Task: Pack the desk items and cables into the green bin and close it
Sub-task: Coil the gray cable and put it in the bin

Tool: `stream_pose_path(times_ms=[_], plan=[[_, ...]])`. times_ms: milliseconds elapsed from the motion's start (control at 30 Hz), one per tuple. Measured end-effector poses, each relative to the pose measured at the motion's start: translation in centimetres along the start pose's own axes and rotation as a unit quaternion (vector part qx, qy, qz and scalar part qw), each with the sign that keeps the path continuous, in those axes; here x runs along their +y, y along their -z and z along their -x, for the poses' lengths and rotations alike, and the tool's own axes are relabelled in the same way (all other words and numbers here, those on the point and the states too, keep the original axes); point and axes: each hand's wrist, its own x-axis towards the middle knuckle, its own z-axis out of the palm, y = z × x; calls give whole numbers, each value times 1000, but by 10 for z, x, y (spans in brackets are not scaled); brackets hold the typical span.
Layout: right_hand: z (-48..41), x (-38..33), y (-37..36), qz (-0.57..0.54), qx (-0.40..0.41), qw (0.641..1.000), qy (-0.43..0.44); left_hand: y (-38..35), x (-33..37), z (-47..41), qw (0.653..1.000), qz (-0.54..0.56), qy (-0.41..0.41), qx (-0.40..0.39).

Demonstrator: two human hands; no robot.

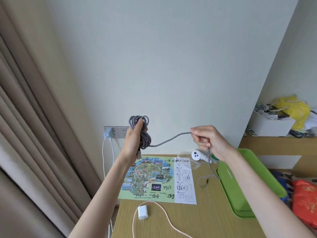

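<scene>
My left hand [133, 140] is raised above the desk and grips a coil of grey braided cable [143, 129] wound around its fingers. A loose strand runs rightwards to my right hand [207, 140], which pinches it. From there the cable's tail [212, 170] drops to the desk beside the green bin [243, 200] at the right edge. A white charger plug [142, 212] with a pink cable [164, 219] lies on the near desk. A white round device [196, 155] sits at the back.
A printed map sheet [159, 179] with handwriting covers the desk's middle. A wall socket [118, 132] holds a blue-grey plug with white cords hanging down. Curtains hang at left. A shelf at right carries a white box [272, 125] and a yellow bag. A red bag [305, 200] lies beside the bin.
</scene>
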Motion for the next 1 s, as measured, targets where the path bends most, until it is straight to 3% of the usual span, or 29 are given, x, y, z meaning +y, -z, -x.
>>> stream_pose_path(times_ms=[133,267,500,700,867,1000], plan=[[-1,-10,-1,28,-48,998,11,-4,-12,0,987,-89,-98,-87],[-4,-20,-14,88,-71,993,30,-17,-12,12,963,-152,-69,-210],[-11,-19,-27,120,-21,992,29,-39,-10,29,923,-132,-46,-359],[-8,1,-21,67,5,998,-17,-42,-6,22,945,-22,4,-326],[-1,17,-21,-22,-95,994,-52,-42,0,14,970,60,-2,-237],[0,22,-30,-28,-143,987,-70,-41,2,12,966,99,-16,-238]])
